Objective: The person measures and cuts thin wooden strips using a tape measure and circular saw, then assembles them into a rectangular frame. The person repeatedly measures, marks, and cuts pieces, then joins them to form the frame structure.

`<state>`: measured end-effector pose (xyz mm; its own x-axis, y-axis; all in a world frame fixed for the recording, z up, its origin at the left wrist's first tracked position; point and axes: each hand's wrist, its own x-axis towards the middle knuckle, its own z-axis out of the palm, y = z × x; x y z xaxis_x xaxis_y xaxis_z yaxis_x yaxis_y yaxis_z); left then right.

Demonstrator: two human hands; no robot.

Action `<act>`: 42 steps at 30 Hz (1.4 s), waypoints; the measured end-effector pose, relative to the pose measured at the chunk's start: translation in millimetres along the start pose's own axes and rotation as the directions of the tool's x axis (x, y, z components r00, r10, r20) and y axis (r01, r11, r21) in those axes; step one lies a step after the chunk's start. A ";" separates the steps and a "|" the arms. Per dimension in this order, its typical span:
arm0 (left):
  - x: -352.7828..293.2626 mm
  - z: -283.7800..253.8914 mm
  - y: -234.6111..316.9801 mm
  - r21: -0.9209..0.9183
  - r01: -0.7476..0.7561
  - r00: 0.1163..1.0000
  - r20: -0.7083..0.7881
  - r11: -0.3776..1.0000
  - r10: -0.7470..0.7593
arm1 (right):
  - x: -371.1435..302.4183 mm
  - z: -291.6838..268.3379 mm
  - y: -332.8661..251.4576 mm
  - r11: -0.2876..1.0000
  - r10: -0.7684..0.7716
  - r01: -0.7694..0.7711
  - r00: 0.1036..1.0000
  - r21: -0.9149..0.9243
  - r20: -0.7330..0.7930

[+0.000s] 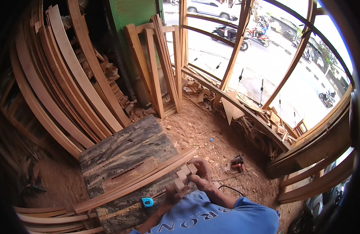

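Close to my chest, I hold a small bunch of cut wooden pieces (181, 175) with pale square ends in both hands. My left hand (173, 195) is closed around the lower end of the bunch. My right hand (202, 175) grips it from the other side, fingers bent over the upper pieces. How far the pieces reach behind my fingers is hidden. Just beyond them, long wooden strips (141, 180) lie across a dark, worn saw table (123, 146). A saw blade (127, 171) shows in the table's slot. Left of my left forearm, a blue tape measure (147, 202) rests on the table.
Long boards (76, 74) lean at the left. Wooden frames (158, 70) stand against a green wall (135, 13). Sawdust and offcuts cover the floor (195, 124). A red and black power tool (238, 165) lies at the right, with a black cable (231, 188) nearby. A slatted opening faces a street.
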<state>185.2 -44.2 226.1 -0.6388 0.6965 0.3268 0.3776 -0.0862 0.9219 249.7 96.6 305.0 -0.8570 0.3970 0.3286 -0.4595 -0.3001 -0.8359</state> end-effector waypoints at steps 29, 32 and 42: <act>-14.5 -2.0 -22.7 -0.282 0.027 0.998 0.062 0.959 -0.010 | 31.3 37.4 -92.3 0.855 -0.046 0.239 0.918 -0.460 0.393; -21.9 -3.5 -37.7 -0.298 0.011 0.997 0.081 0.955 0.013 | 32.6 40.5 -70.5 0.922 -0.189 0.316 0.871 -0.223 0.453; -30.1 -8.9 -22.1 -0.163 -0.035 0.997 0.057 0.986 0.045 | 22.3 17.2 -35.8 0.995 -0.057 0.088 0.871 -0.041 0.489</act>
<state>190.2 -69.6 197.7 -0.5823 0.7311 0.3556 0.2856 -0.2255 0.9314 243.0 101.2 349.8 -0.8339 -0.0613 0.5485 -0.5234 -0.2276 -0.8211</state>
